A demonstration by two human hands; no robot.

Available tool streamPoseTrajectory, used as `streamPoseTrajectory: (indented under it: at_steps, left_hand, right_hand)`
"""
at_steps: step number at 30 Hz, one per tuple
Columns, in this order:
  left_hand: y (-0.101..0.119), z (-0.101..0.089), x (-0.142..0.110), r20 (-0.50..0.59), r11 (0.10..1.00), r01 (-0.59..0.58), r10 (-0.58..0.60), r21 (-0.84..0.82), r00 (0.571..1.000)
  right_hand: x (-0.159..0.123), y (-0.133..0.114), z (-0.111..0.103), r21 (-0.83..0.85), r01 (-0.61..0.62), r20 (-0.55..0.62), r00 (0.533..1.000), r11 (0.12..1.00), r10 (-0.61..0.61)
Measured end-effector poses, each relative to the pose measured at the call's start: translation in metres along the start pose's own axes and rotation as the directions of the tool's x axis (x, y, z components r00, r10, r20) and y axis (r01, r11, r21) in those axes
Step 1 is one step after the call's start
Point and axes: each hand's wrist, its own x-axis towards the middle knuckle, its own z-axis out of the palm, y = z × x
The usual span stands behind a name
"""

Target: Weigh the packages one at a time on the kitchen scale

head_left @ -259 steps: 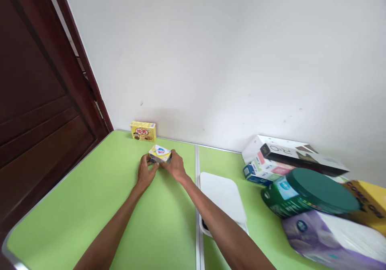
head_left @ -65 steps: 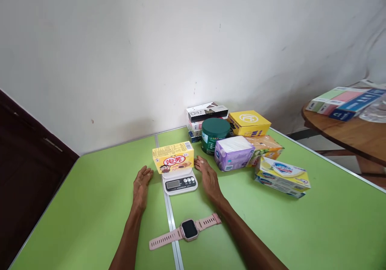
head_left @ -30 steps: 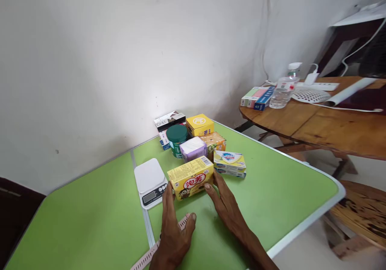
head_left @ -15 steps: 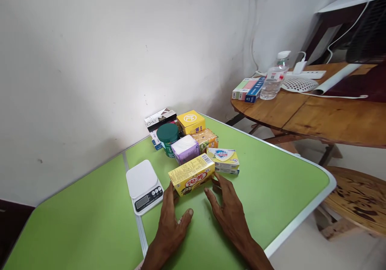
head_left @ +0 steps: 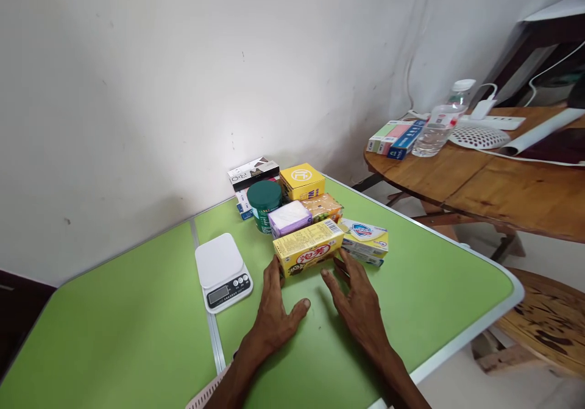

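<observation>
A yellow box (head_left: 308,247) with red and black print lies on its long side on the green table. My left hand (head_left: 276,311) is at its left end, fingertips against that corner and thumb spread away. At the right end, the fingertips of my right hand (head_left: 356,299) touch or nearly touch the box; the thumb points at its front face. Behind it are a purple-and-white tissue pack (head_left: 290,219) and an orange pack (head_left: 323,206). Yellow-and-white soap boxes (head_left: 364,238) sit at its right end. Both hands are open, fingers stretched out.
A green-lidded tub (head_left: 264,205), a yellow cube-shaped box (head_left: 302,182) and a black-and-white box (head_left: 253,173) stand farther back by the wall. A white kitchen scale (head_left: 222,263) is on the left. Beyond, a wooden table (head_left: 484,180) bears a water bottle (head_left: 441,122).
The yellow box has shifted away from me and slightly right, up closer to the packs behind it. Both hands moved along with it. The view has also turned a little.
</observation>
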Motion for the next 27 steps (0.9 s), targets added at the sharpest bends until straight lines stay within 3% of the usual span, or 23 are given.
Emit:
streamPoseTrajectory:
  at_steps: [2, 5, 8, 10, 12, 15, 17, 21, 27]
  left_hand:
    - [-0.001, -0.002, -0.003, -0.037, 1.0, 0.019, -0.019, 0.014, 0.999]
    - [0.002, -0.005, -0.014, -0.177, 0.995, 0.027, -0.01, 0.094, 0.984]
    - [0.013, -0.003, -0.025, -0.273, 0.985, -0.01, 0.057, 0.173, 0.96]
    - [0.023, 0.004, -0.029, -0.229, 0.981, -0.052, 0.095, 0.187, 0.969]
    - [0.031, 0.016, -0.028, -0.124, 0.981, -0.098, 0.119, 0.168, 0.985]
    - [0.037, 0.036, -0.021, 0.025, 0.983, -0.142, 0.14, 0.116, 0.99]
    - [0.037, 0.045, -0.017, 0.089, 0.984, -0.155, 0.148, 0.083, 0.985]
    - [0.035, 0.05, -0.013, 0.112, 0.991, -0.123, 0.117, 0.056, 0.987]
    - [0.036, 0.045, -0.011, 0.147, 0.996, -0.073, 0.064, 0.058, 0.987]
  right_hand:
    - [-0.006, 0.0, -0.008, -0.017, -0.015, 0.013, 1.0, 1.0, 0.015]
    - [-0.016, 0.002, -0.028, -0.034, -0.077, 0.015, 0.997, 0.996, 0.078]
    - [-0.012, 0.01, -0.053, -0.043, -0.211, -0.105, 0.973, 0.976, 0.206]
    - [0.005, 0.02, -0.068, -0.045, -0.242, -0.194, 0.954, 0.969, 0.23]
    - [0.03, 0.032, -0.078, -0.026, -0.198, -0.184, 0.965, 0.98, 0.19]
    - [0.07, 0.046, -0.085, 0.034, -0.113, 0.009, 0.994, 0.993, 0.112]
    - [0.091, 0.05, -0.088, 0.054, -0.079, 0.146, 0.987, 0.995, 0.07]
    - [0.115, 0.045, -0.093, -0.032, -0.014, 0.27, 0.963, 0.999, 0.022]
    - [0.119, 0.029, -0.104, -0.204, 0.024, 0.329, 0.943, 0.979, 0.045]
